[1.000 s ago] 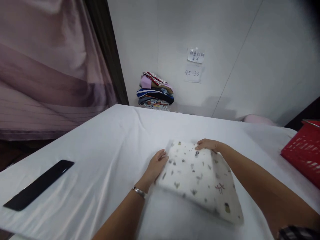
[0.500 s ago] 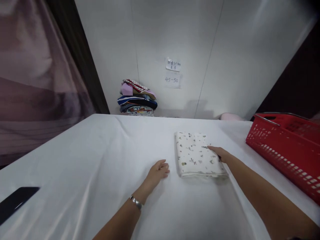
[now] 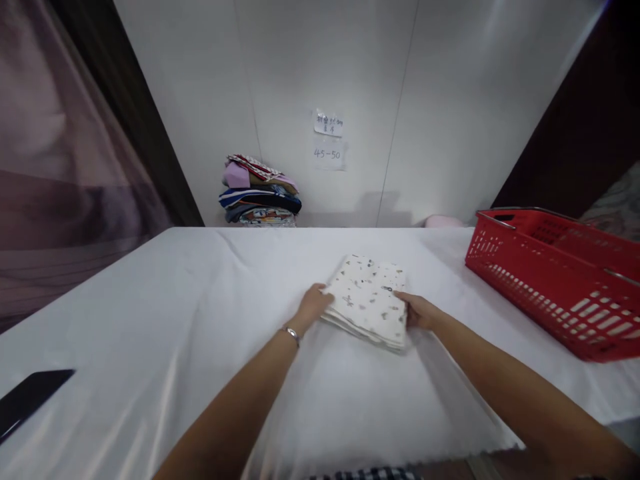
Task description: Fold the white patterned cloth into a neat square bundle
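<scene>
A folded white cloth with small printed motifs (image 3: 367, 297) is held between my two hands over the white-covered table (image 3: 240, 373), turned at a slant. My left hand (image 3: 315, 303), with a silver bracelet at the wrist, grips its left corner. On the opposite side my right hand (image 3: 416, 311) has its thumb on top and its fingers around the right edge. Several layers show along the near fold. The fingers underneath the cloth are partly hidden.
A red plastic basket (image 3: 540, 287) stands at the right. A pile of folded fabrics (image 3: 261, 193) sits at the back against the wall, below paper notes (image 3: 329, 140). A dark flat object (image 3: 33, 400) lies at the near left, and a pink item (image 3: 443, 221) shows behind the table.
My left hand has moved to the cloth and taken its left side. The cloth has turned at a slant. The view has shifted, and the table cover's near edge now shows.
</scene>
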The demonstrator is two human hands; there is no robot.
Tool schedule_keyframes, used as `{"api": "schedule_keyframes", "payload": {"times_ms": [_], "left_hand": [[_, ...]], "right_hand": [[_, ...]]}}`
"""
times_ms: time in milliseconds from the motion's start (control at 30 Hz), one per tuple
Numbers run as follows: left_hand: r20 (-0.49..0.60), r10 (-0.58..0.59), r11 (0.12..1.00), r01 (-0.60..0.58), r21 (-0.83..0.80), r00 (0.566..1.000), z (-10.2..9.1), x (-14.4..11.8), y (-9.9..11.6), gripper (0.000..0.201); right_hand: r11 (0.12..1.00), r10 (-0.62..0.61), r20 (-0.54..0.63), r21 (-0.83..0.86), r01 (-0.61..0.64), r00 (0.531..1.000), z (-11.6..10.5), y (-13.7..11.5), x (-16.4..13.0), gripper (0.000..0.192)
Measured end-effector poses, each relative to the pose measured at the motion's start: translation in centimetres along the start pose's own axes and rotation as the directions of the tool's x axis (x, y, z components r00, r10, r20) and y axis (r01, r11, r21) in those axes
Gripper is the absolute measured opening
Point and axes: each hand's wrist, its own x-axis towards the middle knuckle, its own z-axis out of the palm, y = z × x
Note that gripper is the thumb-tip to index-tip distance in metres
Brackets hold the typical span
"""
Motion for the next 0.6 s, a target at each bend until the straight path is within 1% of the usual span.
{"api": "schedule_keyframes", "payload": {"times_ms": [33,67,133,200,267,300,367,400,433,467,500,533,567,600], "left_hand": [[-0.040,0.004,1.000,-0.005,-0.013,0.999,-1.5,0.6,0.0,0.048],[-0.075,0.008,1.000,-0.010,-0.028,0.997,-3.0,1.1,-0.1,0.048],[-0.153,-0.006,0.999,0.000,-0.043,0.988,-5.9,2.1,-0.7,0.049],[-0.242,-0.028,0.998,0.014,-0.058,0.970,-8.2,2.7,-1.8,0.048],[-0.313,-0.022,1.000,0.028,0.014,0.949,-9.9,2.6,-2.9,0.041],[-0.335,-0.007,0.997,0.033,0.072,0.942,-10.5,2.3,-3.5,0.038],[-0.355,0.072,0.976,0.008,0.218,0.932,-11.3,1.1,-4.1,0.035],[-0.354,0.135,0.957,-0.029,0.289,0.926,-11.4,0.2,-4.2,0.035],[-0.348,0.208,0.931,-0.077,0.356,0.914,-11.3,-0.8,-4.2,0.036],[-0.316,0.311,0.893,-0.161,0.420,0.896,-11.0,-2.1,-4.1,0.038],[-0.289,0.352,0.877,-0.206,0.434,0.890,-10.5,-3.4,-4.0,0.037],[-0.253,0.385,0.864,-0.250,0.437,0.888,-9.9,-4.8,-3.9,0.034],[-0.193,0.441,0.841,-0.328,0.432,0.877,-9.1,-6.2,-3.9,0.030],[-0.117,0.489,0.811,-0.401,0.425,0.865,-8.3,-7.5,-4.0,0.027]], "right_hand": [[0.966,0.123,0.057,0.223,-0.132,0.991,1.7,0.0,-1.1,0.024],[0.883,0.191,0.121,0.412,-0.225,0.974,3.6,0.0,-2.2,0.022],[0.829,0.178,0.211,0.493,-0.262,0.961,7.7,-0.2,-4.4,0.025],[0.724,0.117,0.323,0.619,-0.304,0.939,11.7,-0.3,-6.5,0.028],[0.647,0.083,0.397,0.676,-0.352,0.914,14.5,-0.3,-8.3,0.030],[0.619,0.075,0.430,0.687,-0.380,0.900,15.4,-0.2,-9.1,0.031],[0.596,0.078,0.483,0.679,-0.429,0.872,16.0,0.1,-10.4,0.029],[0.607,0.082,0.506,0.658,-0.446,0.859,15.8,0.4,-11.0,0.028],[0.634,0.079,0.529,0.627,-0.453,0.845,15.4,0.7,-11.5,0.026],[0.674,0.075,0.548,0.588,-0.448,0.833,14.7,0.9,-11.9,0.024],[0.720,0.070,0.556,0.547,-0.428,0.828,13.9,1.1,-12.2,0.024],[0.766,0.064,0.541,0.512,-0.389,0.839,13.0,1.3,-12.4,0.024],[0.808,0.057,0.492,0.489,-0.329,0.869,12.0,1.4,-12.3,0.023],[0.841,0.047,0.406,0.476,-0.255,0.913,10.8,1.4,-12.1,0.023]]}}
